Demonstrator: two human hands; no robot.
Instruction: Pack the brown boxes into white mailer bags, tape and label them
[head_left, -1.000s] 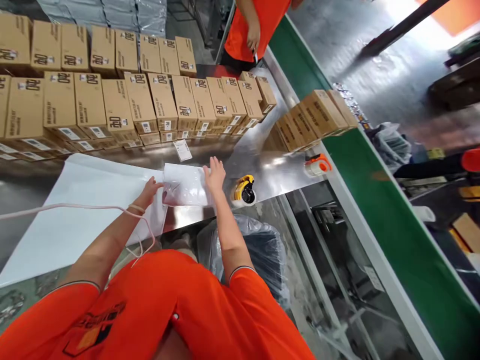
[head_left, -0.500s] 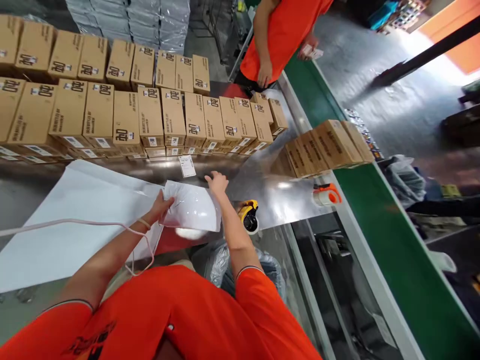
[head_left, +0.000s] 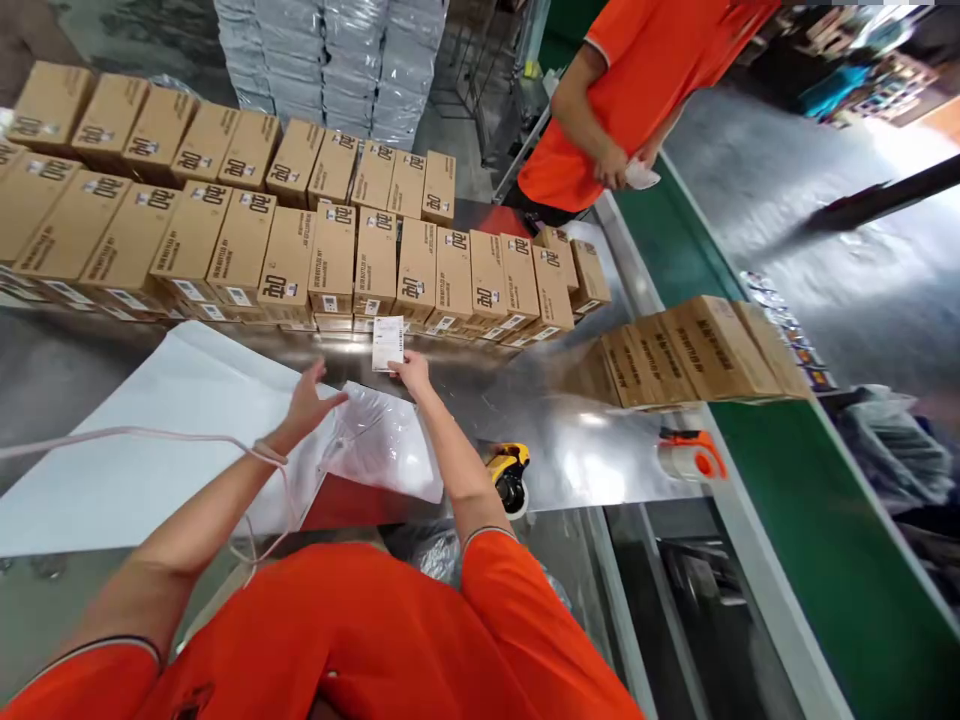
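Between the finger and thumb of my right hand (head_left: 412, 372) is a white printed label (head_left: 388, 343), gripped at its lower right corner in front of the boxes. My left hand (head_left: 306, 405) has its fingers spread and holds nothing; it is over the edge of a large white sheet (head_left: 187, 440). A clear plastic-wrapped white packet (head_left: 382, 440) lies just right of that hand, below the label. To the right of my right forearm stands a yellow and black tape dispenser (head_left: 508, 475) on the metal table (head_left: 555, 440).
Rows of brown cartons (head_left: 337, 255) line the table's far side. More cartons (head_left: 690, 350) sit beside the green conveyor belt (head_left: 810, 500). An orange tape dispenser (head_left: 691, 455) rests near the belt. A co-worker in orange (head_left: 622, 110) stands across, holding something white. A pinkish cord (head_left: 150, 432) crosses the sheet.
My right hand has moved to the label and taken hold of it. My left hand has let go of the plastic-wrapped packet and opened. The view has shifted left.
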